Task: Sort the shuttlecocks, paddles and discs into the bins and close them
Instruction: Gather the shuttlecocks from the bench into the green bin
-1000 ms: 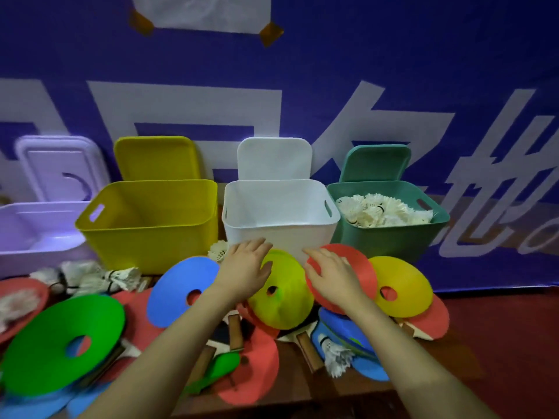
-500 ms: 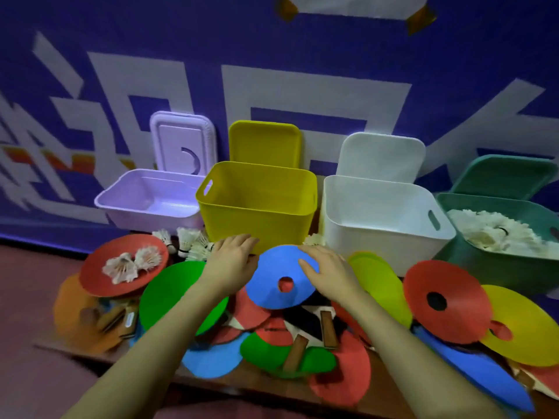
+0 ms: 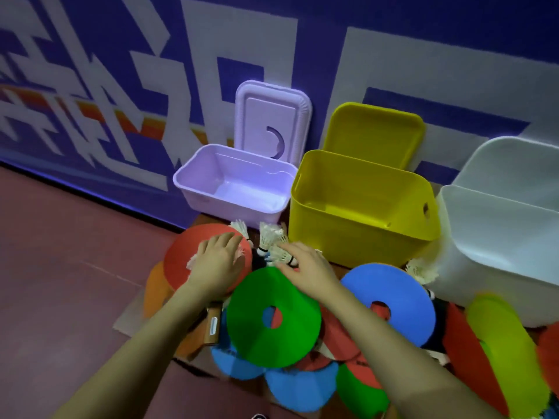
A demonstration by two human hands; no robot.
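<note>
Item: my left hand (image 3: 219, 261), grip spread flat on red disc (image 3: 181, 255); right hand (image 3: 308, 267), fingers relaxed, touching shuttlecocks (image 3: 272, 240) at frame centre, before lilac bin (image 3: 233, 189). Risk: loose feathers crushing or scattering under careless scooping.

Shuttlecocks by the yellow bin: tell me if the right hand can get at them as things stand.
Probably yes. The right hand is open with its fingertips already at the shuttlecocks, which lie loose in front of the yellow bin. Nothing covers them; the green disc sits nearer, under the wrist.
</note>
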